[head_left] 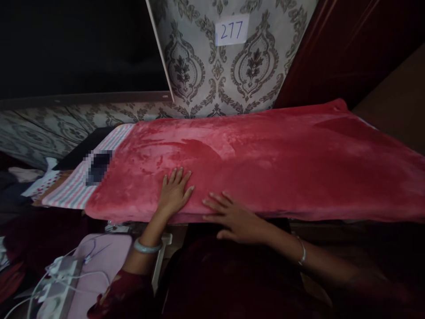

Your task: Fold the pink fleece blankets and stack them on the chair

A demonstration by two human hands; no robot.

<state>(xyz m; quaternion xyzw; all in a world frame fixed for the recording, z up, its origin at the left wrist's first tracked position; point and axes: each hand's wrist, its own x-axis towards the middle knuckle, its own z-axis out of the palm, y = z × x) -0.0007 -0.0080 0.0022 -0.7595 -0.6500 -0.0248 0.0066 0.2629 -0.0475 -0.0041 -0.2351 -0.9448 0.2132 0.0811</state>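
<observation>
A plush red blanket (285, 159) lies spread over a long surface, its nap brushed into lighter and darker patches. My left hand (175, 190) rests flat on it left of the middle, fingers spread, nothing held. Close by on the right, my right hand (232, 217) is at the blanket's front edge with its fingers apart and holding nothing. From under the blanket's left end a striped cloth (75, 184) in pink, white and grey sticks out. A dark object (98, 168) on that cloth is blurred out by pixels.
Behind the blanket stand a dark television screen (79, 48) and a patterned wall with a paper (232, 30) marked 277. At lower left, a white power strip (59, 288) with cables sits on a pink seat (102, 252). A dark red wooden panel (332, 57) rises at right.
</observation>
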